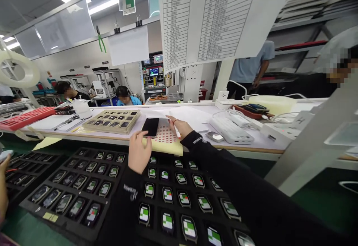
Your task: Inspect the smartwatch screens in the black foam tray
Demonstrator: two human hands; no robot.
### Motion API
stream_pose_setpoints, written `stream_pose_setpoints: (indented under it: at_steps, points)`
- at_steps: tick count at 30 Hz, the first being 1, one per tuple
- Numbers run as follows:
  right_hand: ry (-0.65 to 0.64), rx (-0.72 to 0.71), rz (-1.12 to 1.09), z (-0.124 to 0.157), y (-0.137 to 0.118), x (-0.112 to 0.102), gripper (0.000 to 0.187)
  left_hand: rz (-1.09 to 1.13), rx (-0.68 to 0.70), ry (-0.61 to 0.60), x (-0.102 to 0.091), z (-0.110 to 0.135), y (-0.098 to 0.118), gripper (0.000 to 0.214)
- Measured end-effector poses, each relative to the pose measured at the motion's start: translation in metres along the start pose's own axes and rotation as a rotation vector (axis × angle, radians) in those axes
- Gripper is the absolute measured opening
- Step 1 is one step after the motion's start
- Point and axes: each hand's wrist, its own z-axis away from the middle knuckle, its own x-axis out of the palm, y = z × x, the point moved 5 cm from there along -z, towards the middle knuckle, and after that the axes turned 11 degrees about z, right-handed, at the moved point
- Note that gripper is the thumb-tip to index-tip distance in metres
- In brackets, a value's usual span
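My right hand [181, 127] holds a slim white pen [177, 129] with a reddish tip, pointing down at the right edge of a sheet of red dots [165, 134]. Under the sheet lies yellow paper [167, 147] that hangs over the bench edge. A black phone [151, 126] rests at the sheet's left side. My left hand [139, 152] is at the phone's lower left corner, fingers loosely curved and apart, nothing visible in them. Whether its fingertips touch the phone I cannot tell. Below my arms, a black foam tray holds several smartwatches [167, 194] with green-and-white screens lit.
A second foam tray [52, 217] of watches lies at left. On the bench stand a beige tray [112, 121] of watch parts, a white dispenser [82, 108], a white power strip [231, 129] and cables. Printed lists [212, 22] hang overhead. Another person's hand [4, 167] shows far left.
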Motion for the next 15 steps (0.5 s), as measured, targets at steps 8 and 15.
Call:
stream_pose_setpoints:
  at_steps: [8,15]
  points:
    - [0.066,0.059,-0.024,0.007,0.006,-0.003,0.041,-0.163,-0.135,-0.175,0.058,-0.055,-0.011,0.054]
    - [0.033,0.103,-0.051,0.009,0.004,-0.009,0.041,-0.126,-0.174,-0.121,0.024,-0.074,-0.036,0.022]
